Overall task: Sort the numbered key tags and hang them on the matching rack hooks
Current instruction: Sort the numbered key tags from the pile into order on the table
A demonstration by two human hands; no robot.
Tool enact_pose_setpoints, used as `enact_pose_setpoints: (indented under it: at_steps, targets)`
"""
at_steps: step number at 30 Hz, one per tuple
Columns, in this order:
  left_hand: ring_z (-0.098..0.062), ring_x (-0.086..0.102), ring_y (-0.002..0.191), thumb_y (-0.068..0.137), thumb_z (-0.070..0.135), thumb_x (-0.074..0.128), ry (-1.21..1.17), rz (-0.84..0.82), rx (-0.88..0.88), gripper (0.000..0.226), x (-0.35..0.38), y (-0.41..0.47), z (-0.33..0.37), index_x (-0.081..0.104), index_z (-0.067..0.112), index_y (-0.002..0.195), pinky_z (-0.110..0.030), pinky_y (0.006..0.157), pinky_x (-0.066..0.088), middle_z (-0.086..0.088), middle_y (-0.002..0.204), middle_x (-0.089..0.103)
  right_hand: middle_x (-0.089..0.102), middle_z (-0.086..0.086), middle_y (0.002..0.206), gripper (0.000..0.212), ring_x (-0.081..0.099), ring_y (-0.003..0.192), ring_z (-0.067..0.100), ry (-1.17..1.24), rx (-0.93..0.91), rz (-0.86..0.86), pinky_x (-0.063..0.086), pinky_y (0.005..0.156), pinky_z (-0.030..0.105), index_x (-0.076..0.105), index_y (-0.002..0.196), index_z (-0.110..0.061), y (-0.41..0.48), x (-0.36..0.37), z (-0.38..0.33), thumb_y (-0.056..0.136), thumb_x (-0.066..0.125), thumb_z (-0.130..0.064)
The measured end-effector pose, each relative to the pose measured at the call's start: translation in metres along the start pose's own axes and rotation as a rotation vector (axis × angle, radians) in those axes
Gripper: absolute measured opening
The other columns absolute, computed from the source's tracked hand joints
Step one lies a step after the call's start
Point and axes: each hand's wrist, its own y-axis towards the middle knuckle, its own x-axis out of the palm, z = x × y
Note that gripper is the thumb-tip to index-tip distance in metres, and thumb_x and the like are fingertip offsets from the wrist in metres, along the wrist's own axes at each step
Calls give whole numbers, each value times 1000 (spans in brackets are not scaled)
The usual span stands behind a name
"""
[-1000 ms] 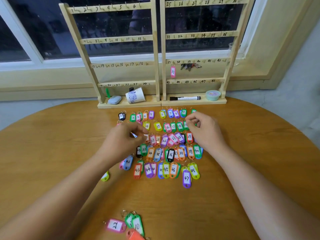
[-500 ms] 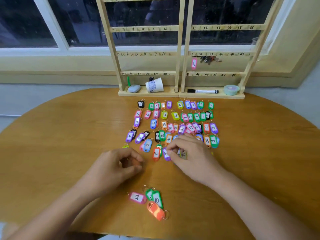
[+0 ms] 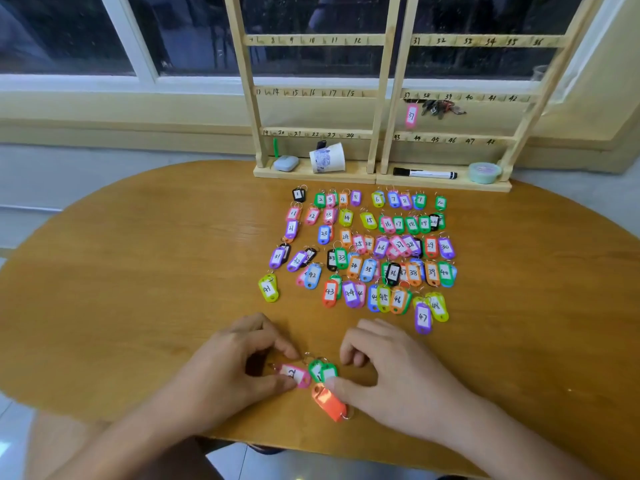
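**Both hands at the near tags**

Your left hand [image 3: 239, 370] pinches the pink tag [image 3: 294, 375] near the table's [image 3: 138, 271] front edge. Your right hand [image 3: 394, 372] curls beside 2 green tags [image 3: 323, 370], thumb touching them; I cannot tell whether it grips.

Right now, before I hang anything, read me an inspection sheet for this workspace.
Surface: oval wooden table.
Job's things: numbered tags in rows; pink tag 37 hangs on the rack; pink tag 22, two green tags, an orange tag at the near edge.
Clutter: tipped paper cup, marker, round tub on the rack base; key bunch beside tag 37.
Grips: left hand pinches pink tag 22; right hand: thumb on the green tags, hold unclear.
Cables: nothing seen.
Surroundings: dark window behind the rack.
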Motion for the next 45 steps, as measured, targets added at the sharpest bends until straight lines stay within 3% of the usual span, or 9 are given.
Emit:
enact_pose_setpoints:
  at_steps: [5,11,16,21,29,35,39,41,45]
  targets:
    - [-9,65,109,85,47,88,7,-3,9,20,1,3,2,76,47,102,-29,92,51,17,111,65,47,-19,97,42,46,101,2,-68,44,-24,39,90,20,53,94,-34,-4,3,-11,84,65,-72]
    - [-12,66,96,83,41,91,-16,2,-22,20,1,7,5,77,42,96,-26,82,52,16,103,69,48,-19,98,28,48,102,0,-18,120,-10,41,88,18,52,90,-34,0,5,-16,89,70,-55]
    - [-10,68,83,86,31,90,-53,-21,-72,15,0,10,8,77,37,90,-18,70,48,15,86,74,49,-19,102,26,51,105,3,-14,173,-47,46,93,27,50,95,-35,3,5,-18,91,69,-53]
    - [-12,70,85,96,24,80,-119,-64,-112,15,-6,15,5,81,39,99,-27,81,55,11,92,78,45,-17,101,34,51,102,9,-84,188,-43,46,92,31,48,98,-35,6,8,-25,91,66,-63]
    - [-19,75,106,104,18,71,-335,-53,-139,18,-18,26,1,83,31,110,-50,106,54,5,107,82,55,-14,94,25,55,88,5,67,215,14,47,73,23,53,88,-30,13,7,-22,92,75,-41]
    - [-24,77,97,100,10,73,-483,28,-170,25,-15,41,3,82,30,113,-43,99,54,-3,101,83,60,-23,80,19,53,68,3,269,250,58,39,60,17,63,83,-25,16,6,-12,90,81,-28]
    - [-38,76,103,98,12,76,-580,73,-165,28,-11,54,4,74,22,124,-52,105,52,-11,101,83,61,-19,68,18,48,59,3,412,259,141,41,58,16,69,81,-24,23,-6,1,89,86,-25]
    - [-32,76,101,100,16,74,-579,88,-155,27,-9,63,4,75,29,124,-51,103,51,-9,104,83,62,-15,67,17,46,58,2,477,269,203,41,58,19,72,81,-24,29,-16,12,87,88,-24]
    - [-34,75,105,109,21,64,-492,98,-133,26,-6,85,2,73,36,128,-54,100,52,-2,108,82,71,-2,75,14,63,64,12,590,280,309,52,62,28,74,85,-19,44,-43,36,87,88,-18]
